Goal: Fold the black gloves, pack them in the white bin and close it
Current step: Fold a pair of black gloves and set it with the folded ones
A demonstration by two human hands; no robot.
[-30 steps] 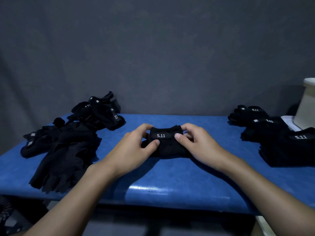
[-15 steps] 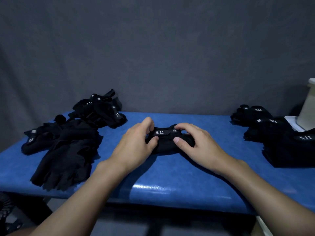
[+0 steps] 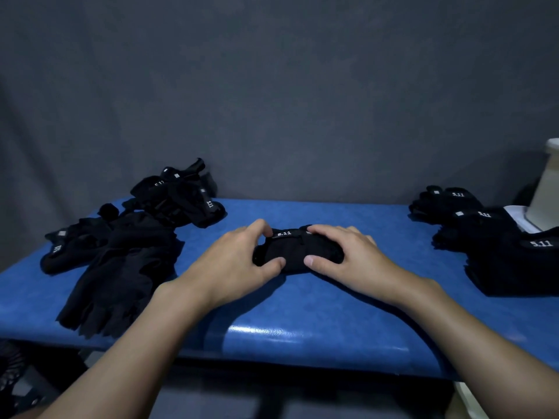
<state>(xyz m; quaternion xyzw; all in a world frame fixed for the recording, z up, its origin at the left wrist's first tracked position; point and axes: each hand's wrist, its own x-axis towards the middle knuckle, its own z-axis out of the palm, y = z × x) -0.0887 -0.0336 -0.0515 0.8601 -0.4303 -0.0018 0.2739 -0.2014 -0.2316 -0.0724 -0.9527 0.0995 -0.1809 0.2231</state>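
Black gloves (image 3: 121, 258) are lying unfolded at the table's (image 3: 302, 328) left. At centre we are pressing our left hand (image 3: 239, 264) and right hand (image 3: 348, 258) around a folded pair (image 3: 298, 252) reading "5.11". Folded pairs (image 3: 496, 237) are waiting right, beside the white bin (image 3: 547, 192); packing remains.

We are looking at a blue padded table (image 3: 302, 325) running across the scene. On its left, a loose heap of black gloves (image 3: 127, 243) is lying, some spread flat towards the near edge. At the middle, a folded black glove bundle (image 3: 298, 252) is sitting on the surface. On the right, a stack of folded black gloves (image 3: 496, 243) is resting, and just beyond it a white bin (image 3: 546, 189) is standing at the far right edge.
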